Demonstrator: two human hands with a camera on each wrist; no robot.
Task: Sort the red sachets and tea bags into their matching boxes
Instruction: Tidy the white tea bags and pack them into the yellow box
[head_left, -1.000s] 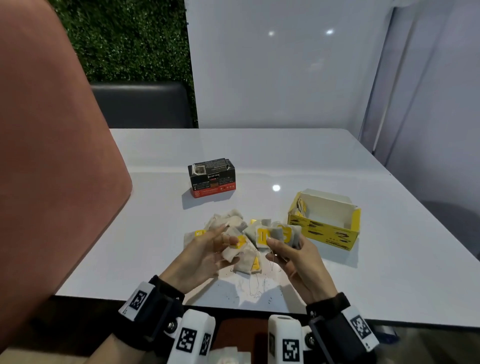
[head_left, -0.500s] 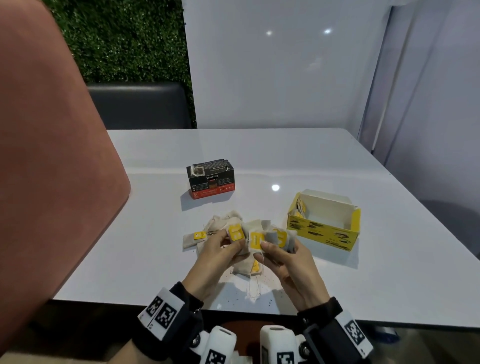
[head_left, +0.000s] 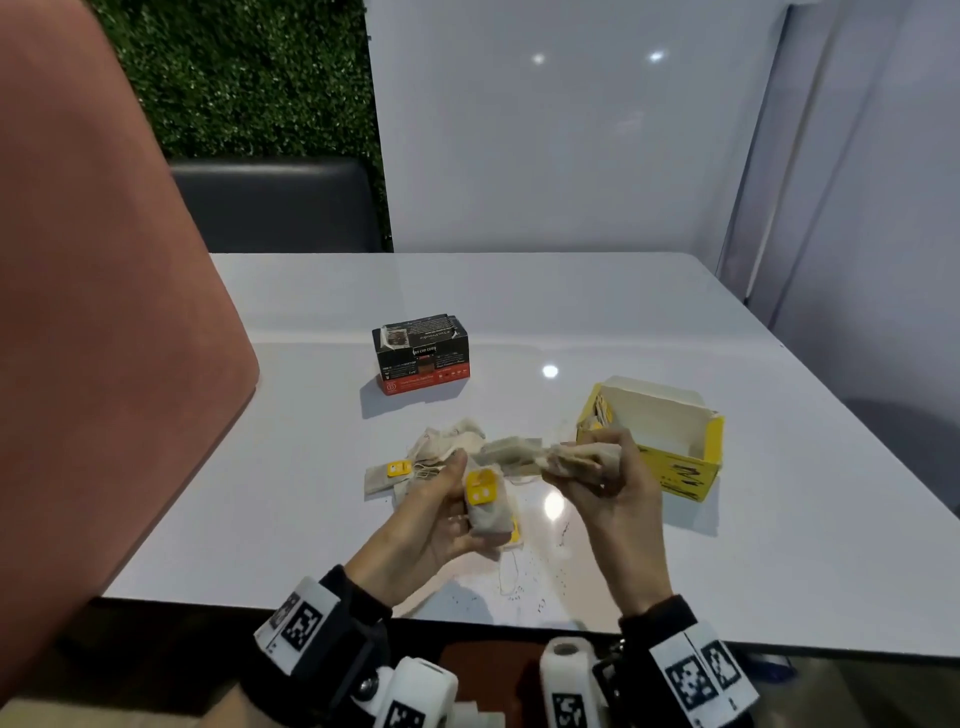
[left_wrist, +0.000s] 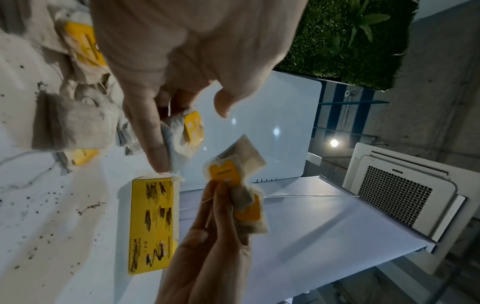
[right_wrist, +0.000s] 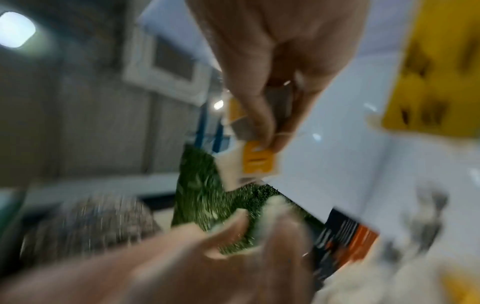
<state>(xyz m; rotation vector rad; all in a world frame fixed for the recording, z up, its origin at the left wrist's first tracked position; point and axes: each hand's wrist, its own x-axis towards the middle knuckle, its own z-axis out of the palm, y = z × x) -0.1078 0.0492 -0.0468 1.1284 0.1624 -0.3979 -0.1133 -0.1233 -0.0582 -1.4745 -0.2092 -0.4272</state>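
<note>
In the head view my left hand (head_left: 457, 506) grips one beige tea bag (head_left: 485, 512) with a yellow tag, just above the table's near part. My right hand (head_left: 597, 465) pinches a bunch of tea bags (head_left: 569, 457), held level with the front left corner of the open yellow box (head_left: 675, 470). The left wrist view shows that bunch (left_wrist: 235, 185) with two yellow tags, beside the yellow box (left_wrist: 153, 222). A loose pile of tea bags (head_left: 447, 447) lies on the table behind my left hand. The black and red box (head_left: 422, 353) stands farther back. No red sachets show.
The white table (head_left: 779, 519) carries spilled tea crumbs and a loose string (head_left: 511, 571) near its front edge. A pink chair back (head_left: 104, 338) fills the left side. A dark seat (head_left: 275, 208) stands beyond the table's far edge.
My hands have drawn apart. The right hand has carried its bunch of tea bags rightward to the yellow box, and the left has pulled one tea bag down toward me.
</note>
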